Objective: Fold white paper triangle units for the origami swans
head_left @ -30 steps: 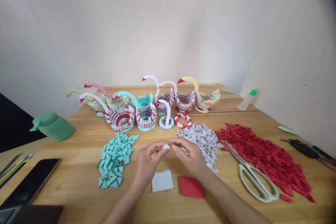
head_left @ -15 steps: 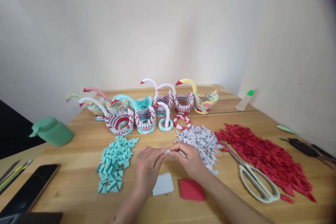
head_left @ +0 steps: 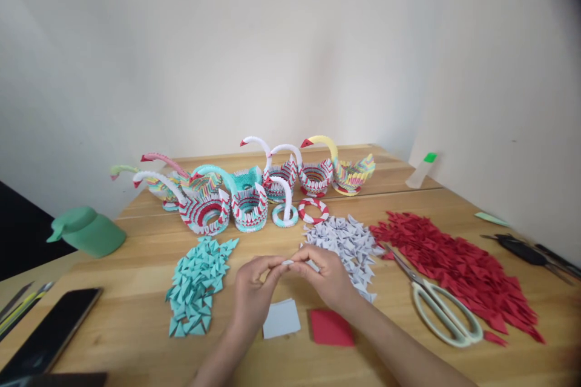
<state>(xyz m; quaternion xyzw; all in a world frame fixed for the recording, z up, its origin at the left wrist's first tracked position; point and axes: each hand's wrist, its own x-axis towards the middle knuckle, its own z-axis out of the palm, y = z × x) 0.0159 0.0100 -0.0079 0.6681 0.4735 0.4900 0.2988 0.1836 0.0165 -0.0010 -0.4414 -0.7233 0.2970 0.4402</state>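
Note:
A small white paper piece (head_left: 287,262) is pinched between the fingertips of my left hand (head_left: 255,287) and my right hand (head_left: 327,275), which meet above the wooden table. Below them lie a stack of white paper (head_left: 281,318) and a stack of red paper (head_left: 331,327). Turquoise folded triangles (head_left: 200,284) are heaped to the left of my left hand. White folded triangles (head_left: 347,245) form a pile just beyond my right hand. A larger pile of red folded triangles (head_left: 454,266) spreads farther right. The fingers partly hide the held piece.
Several paper swans (head_left: 206,211) stand at the back, near a red-and-white ring (head_left: 313,211). Scissors (head_left: 445,308) lie at the right, a black-handled tool (head_left: 521,250) beyond. At the left are a green jug (head_left: 88,231) and a phone (head_left: 49,332).
The fingers of my left hand have spread a little, leaving a gap behind the pinch. The camera view has shifted slightly. Both hands remain at the white piece.

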